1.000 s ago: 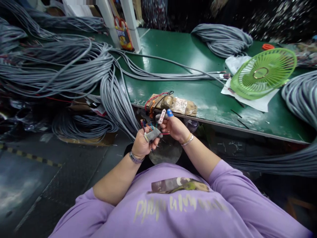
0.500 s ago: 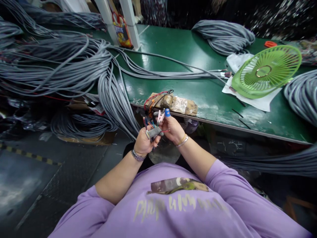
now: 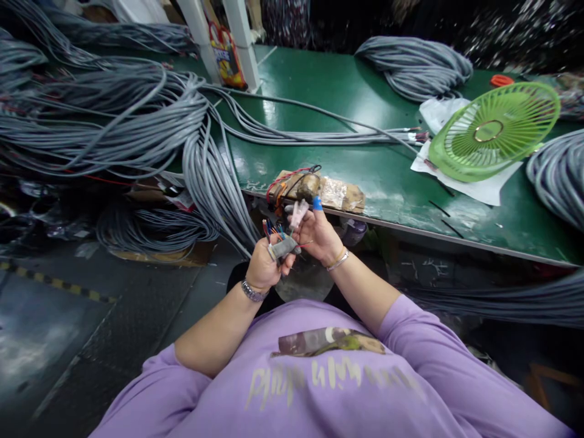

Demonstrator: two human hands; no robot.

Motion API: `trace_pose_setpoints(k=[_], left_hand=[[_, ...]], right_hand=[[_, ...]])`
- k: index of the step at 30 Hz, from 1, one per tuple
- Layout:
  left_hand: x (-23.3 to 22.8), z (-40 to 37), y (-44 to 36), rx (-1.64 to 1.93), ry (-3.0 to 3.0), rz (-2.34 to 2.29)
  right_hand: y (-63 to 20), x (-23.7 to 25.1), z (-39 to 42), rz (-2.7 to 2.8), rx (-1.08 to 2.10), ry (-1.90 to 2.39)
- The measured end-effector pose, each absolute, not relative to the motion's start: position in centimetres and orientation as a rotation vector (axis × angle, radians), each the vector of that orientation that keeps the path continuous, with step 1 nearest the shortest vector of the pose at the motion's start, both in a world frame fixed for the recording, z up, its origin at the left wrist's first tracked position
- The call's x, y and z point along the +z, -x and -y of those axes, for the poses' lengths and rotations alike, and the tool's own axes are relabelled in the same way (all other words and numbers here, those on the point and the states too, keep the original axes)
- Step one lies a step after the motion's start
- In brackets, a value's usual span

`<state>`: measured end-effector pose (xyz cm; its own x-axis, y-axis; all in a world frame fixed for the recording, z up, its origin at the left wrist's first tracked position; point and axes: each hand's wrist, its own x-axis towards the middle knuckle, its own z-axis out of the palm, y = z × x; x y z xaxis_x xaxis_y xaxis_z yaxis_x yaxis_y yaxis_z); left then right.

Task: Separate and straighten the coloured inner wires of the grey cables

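Where the grey cable bundles [image 3: 137, 121] spill off the green tabletop [image 3: 347, 103], the left hand [image 3: 263, 265] keeps a closed grip on a grey cable end [image 3: 283, 246] with coloured wires [image 3: 274, 229] fanned above, just below the tabletop edge. Right hand [image 3: 319, 236]: grip pinching a small pink-white tool [image 3: 298, 213] among those wires. Far right: green fan [image 3: 495, 131].

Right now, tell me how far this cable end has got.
Done: the grey cable end is stripped, with coloured wires fanned out above the left hand. In hand: the right hand brings a small pale tool to those wires. Left: many grey cables are heaped on the green table.
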<state>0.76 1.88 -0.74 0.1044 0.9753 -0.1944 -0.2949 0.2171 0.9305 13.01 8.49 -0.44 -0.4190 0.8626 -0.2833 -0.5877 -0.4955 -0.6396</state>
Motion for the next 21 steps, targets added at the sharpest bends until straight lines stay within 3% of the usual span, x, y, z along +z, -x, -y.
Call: trace_pose_setpoints(k=[10, 21], left_hand=[[0.0, -1.4, -1.3, 1.307, -0.852, -1.076], [-0.6, -2.5, -1.4, 1.271, -0.828, -1.079]], right_hand=[[-13.0, -0.2, -8.1, 0.596, 1.949, 0.702], [-12.1, -0.7, -8.7, 0.49, 1.867, 0.706]])
